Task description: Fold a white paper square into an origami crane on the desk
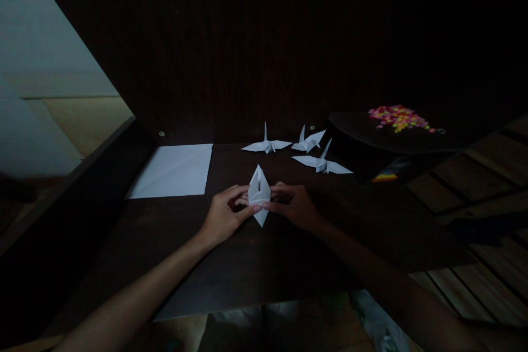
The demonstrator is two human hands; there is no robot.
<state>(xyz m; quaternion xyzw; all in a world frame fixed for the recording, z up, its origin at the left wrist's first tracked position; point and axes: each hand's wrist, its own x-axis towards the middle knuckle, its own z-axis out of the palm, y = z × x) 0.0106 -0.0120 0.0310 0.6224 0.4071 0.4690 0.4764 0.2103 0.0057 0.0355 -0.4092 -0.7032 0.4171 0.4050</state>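
Observation:
A partly folded white origami paper (259, 193), diamond-shaped with a slit down its upper half, is held between my two hands near the middle of the dark surface. My left hand (226, 210) pinches its left side, thumb on the front and fingers behind. On the opposite side my right hand (295, 206) grips it the same way, the two thumb tips almost meeting. Beyond the hands stand white paper cranes: one (267, 146) straight ahead, a second (308, 141) to its right, and a third (323, 164) nearer. The fingers behind the paper are partly hidden.
White paper sheets (171, 170) lie at the left on the dark wooden desk (231, 275). A raised side board (74, 203) bounds the left, and a tall panel (231, 49) the back. Small colourful pieces (400, 117) are heaped on a dark curved shelf (358, 129) at right.

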